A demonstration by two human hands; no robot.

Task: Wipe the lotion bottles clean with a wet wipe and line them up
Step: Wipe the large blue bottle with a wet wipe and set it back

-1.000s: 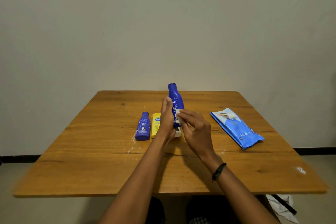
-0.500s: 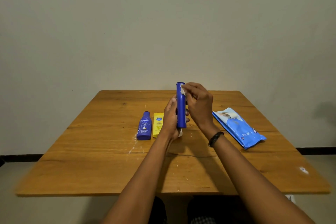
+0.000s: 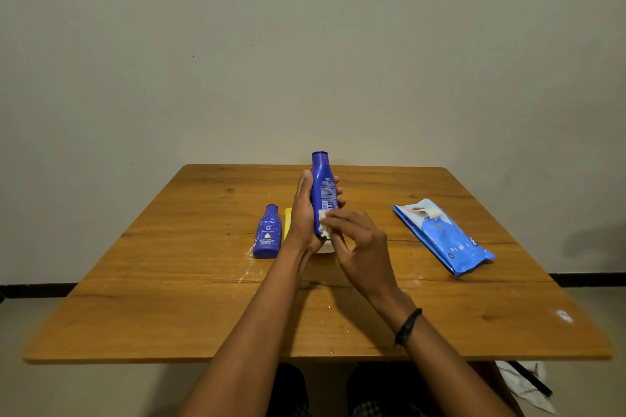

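While the tall blue bottle (image 3: 323,193) stands upright above the tabletop (image 3: 169,298), the left hand (image 3: 305,216) wraps around it, likely to steady it for wiping. The right hand (image 3: 359,247) pinches a white wet wipe (image 3: 323,225) against its lower side. Left of the left hand lie the small blue bottle (image 3: 268,233) and a yellow bottle (image 3: 288,223).

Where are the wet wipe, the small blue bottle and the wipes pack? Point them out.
wet wipe (image 3: 324,223), head view, white wad against the big bottle.
small blue bottle (image 3: 268,234), head view, front label.
wipes pack (image 3: 443,238), head view, middle of blue wrapper.
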